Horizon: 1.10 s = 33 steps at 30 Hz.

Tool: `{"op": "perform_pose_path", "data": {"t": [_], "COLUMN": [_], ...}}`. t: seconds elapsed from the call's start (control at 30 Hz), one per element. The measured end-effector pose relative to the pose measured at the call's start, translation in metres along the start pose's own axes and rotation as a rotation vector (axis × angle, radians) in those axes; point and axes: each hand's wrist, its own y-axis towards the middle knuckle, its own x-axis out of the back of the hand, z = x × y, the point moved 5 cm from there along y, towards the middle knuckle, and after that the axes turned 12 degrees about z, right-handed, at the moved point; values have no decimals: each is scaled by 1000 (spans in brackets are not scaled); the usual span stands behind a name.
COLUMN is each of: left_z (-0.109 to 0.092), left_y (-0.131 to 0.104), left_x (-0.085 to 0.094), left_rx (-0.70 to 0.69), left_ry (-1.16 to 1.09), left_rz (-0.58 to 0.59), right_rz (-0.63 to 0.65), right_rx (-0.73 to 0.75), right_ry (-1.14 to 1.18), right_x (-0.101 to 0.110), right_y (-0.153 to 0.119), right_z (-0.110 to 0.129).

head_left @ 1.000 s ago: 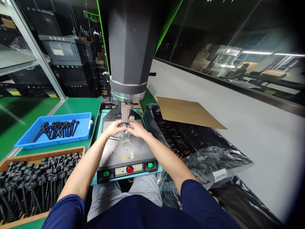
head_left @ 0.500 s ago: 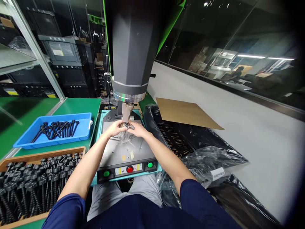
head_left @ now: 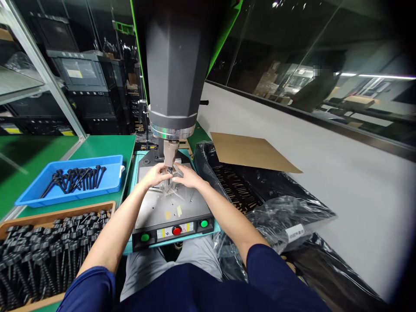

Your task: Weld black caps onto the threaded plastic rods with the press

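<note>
The part [head_left: 169, 170] is beneath the horn [head_left: 170, 152]. Left hand [head_left: 154, 176] at its nine o'clock, right hand [head_left: 188, 177] at its three: fingers narrowly parted, grip on it cannot be told. Blue tray [head_left: 113, 185] at nine o'clock

Bright benches [head_left: 100, 148], dim window [head_left: 260, 47]
2 light strips [head_left: 385, 77] glare; plastic wrap [head_left: 276, 212] glints, edges stretch, the right border blurs dark, and window shapes may be reflections.
</note>
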Motion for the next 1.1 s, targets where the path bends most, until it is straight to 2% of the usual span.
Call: {"op": "perform_pose_path", "data": {"t": [0.1,0.2,0.27,0.33,0.43,0.5,0.6,0.7,0.8,0.87,0.93,1.03,1.1], "left_z": [-2,-3,-4,-5,-1,4,14,36,68,86,97,106,108], "left_y": [-5,-17,-32,-54,-105,-145,-197,-233,-256,-267,-275,-280,-282], "left_x": [4,10,10,6,-14,-35,-69,-97,-116,-122,-123,-121,-120], "left_rx": [8,63,106,131,202,295,432,524,631,671,649,582,573], "left_ry": [-18,-24,-65,-133,-183,-100,169,296,179,97,64,63,70], "left_rz": [-12,-81,-166,-304,-610,-776,-851,-783,-660,-592,-528,-465,-475], "right_rz": [-65,-189,-277,-362,-469,-524,-550,-491,-414,-386,-357,-317,-322], "right_rx": [-4,30,65,64,-22,-119,-274,-352,-362,-370,-371,-351,-356], "right_ry": [37,108,151,182,158,84,-12,9,96,130,146,162,169], "right_x": [6,11,10,2,-24,-48,-90,-129,-154,-160,-160,-159,-159], "right_y": [-12,-37,-60,-84,-122,-146,-176,-192,-197,-197,-199,-200,-201], "right_z": [1,0,-3,-13,-38,-60,-95,-123,-138,-143,-145,-146,-147]}}
